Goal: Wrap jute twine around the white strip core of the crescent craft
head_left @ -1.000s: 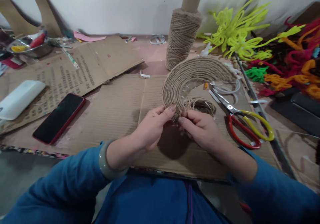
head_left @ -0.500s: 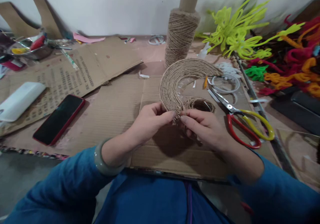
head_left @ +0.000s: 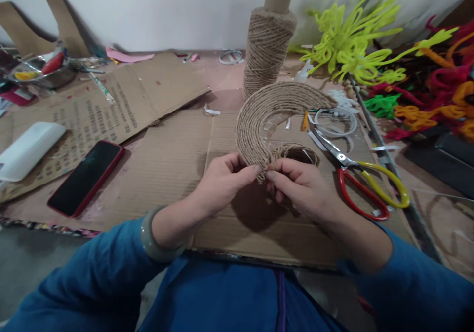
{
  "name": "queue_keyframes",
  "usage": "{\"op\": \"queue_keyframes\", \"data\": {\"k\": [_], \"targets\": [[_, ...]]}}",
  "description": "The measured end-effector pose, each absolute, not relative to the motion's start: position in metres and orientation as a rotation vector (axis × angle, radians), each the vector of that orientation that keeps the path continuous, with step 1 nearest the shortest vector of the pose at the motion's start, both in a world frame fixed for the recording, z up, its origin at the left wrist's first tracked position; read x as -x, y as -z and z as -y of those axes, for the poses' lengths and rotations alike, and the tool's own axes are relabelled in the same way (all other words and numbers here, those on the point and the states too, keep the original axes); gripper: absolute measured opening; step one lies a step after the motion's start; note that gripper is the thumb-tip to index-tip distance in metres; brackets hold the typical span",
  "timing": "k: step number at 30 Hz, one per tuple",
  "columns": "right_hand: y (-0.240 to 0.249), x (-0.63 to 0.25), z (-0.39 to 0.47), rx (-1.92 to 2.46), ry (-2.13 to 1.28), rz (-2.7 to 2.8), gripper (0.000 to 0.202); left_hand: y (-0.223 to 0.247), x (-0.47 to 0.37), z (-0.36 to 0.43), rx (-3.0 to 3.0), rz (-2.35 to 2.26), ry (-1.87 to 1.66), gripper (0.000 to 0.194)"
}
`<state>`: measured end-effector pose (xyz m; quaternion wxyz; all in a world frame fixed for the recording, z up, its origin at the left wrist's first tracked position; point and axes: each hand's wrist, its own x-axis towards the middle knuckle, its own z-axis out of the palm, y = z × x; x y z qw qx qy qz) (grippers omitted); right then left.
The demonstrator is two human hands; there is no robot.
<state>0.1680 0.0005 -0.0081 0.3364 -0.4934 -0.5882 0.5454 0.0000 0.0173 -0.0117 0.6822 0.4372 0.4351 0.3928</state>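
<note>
A crescent of twine rows (head_left: 252,125) curves over the cardboard sheet (head_left: 174,144), its lower tip between my two hands. My left hand (head_left: 231,176) pinches the left edge of that tip, thumb on top. Close on the right, my right hand (head_left: 296,181) is closed at the tip's right edge; its thumb and forefinger press on a bit of twine there. A loose coil of twine (head_left: 296,153) lies just behind my right hand, partly hidden by it. The tall twine spool (head_left: 268,46) stands behind the crescent.
Scissors with red and yellow handles (head_left: 344,162) lie right of my right hand, near a clear tape ring (head_left: 336,122). A phone (head_left: 87,179) and a white case (head_left: 31,149) are at the left. Bright yellow-green pipe-cleaner flowers (head_left: 344,41) stand at the back right.
Both hands keep their hold at the crescent's lower tip. The crescent's far end has shifted slightly right, and the view has moved a little.
</note>
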Motion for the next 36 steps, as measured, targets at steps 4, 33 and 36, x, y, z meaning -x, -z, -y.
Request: {"op": "queue_keyframes", "data": {"k": [4,33,36], "targets": [[0.0083,-0.1673,-0.0003,1.303,-1.406,1.536,0.018,0.0141,0.0000,-0.0167,-0.969,-0.992,-0.861,0.013],[0.0092,-0.1678,-0.0015,1.374,-1.319,1.477,0.021,0.0116,-0.0056,-0.0103,-0.956,-1.044,-0.805,0.016],[0.0079,-0.1676,-0.0007,1.390,-1.304,1.495,0.019,0.0112,-0.0059,-0.0100,-0.954,-1.034,-0.825,0.016]]}}
